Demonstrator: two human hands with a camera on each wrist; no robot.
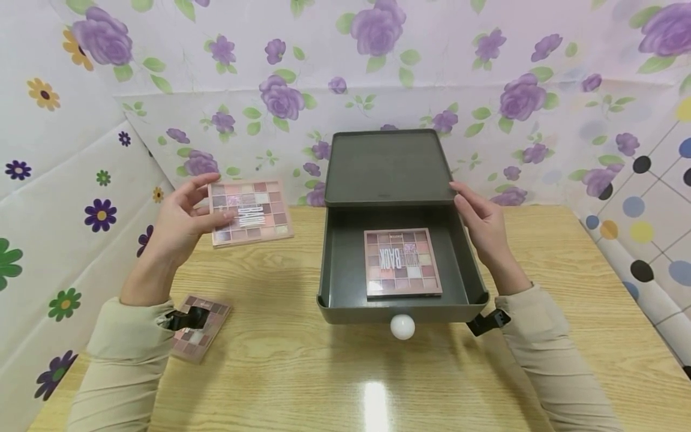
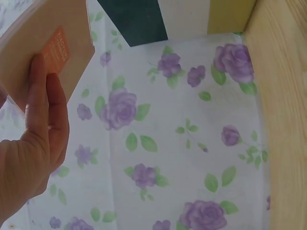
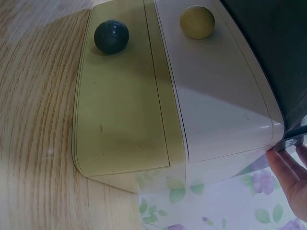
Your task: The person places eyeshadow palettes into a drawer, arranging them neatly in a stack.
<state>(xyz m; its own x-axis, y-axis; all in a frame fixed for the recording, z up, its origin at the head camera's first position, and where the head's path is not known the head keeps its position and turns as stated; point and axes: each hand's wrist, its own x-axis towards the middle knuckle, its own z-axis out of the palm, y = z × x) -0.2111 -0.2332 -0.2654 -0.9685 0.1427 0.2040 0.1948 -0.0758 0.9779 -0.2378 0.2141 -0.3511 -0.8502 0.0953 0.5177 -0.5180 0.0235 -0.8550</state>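
Note:
In the head view my left hand (image 1: 178, 225) pinches a pink eyeshadow palette (image 1: 272, 207), thumb on its patterned face and fingers behind. The left wrist view shows the palette's plain back with an orange label (image 2: 56, 50). A second palette (image 1: 402, 262) lies flat inside the pulled-out dark green top drawer (image 1: 356, 314). My right hand (image 1: 483, 225) touches the side of the drawer cabinet (image 1: 385, 168) near its top, fingers extended; the right wrist view cuts off part of that hand. Partly hidden under my left wrist, a third palette (image 1: 218, 312) rests on the table.
A white knob (image 1: 402, 327) sticks out from the drawer front. Below that drawer, the right wrist view shows a white drawer (image 3: 216, 86) and a yellow drawer (image 3: 122, 105), both closed. The wooden table (image 1: 281, 372) meets a flowered wall covering (image 1: 237, 72) behind the cabinet.

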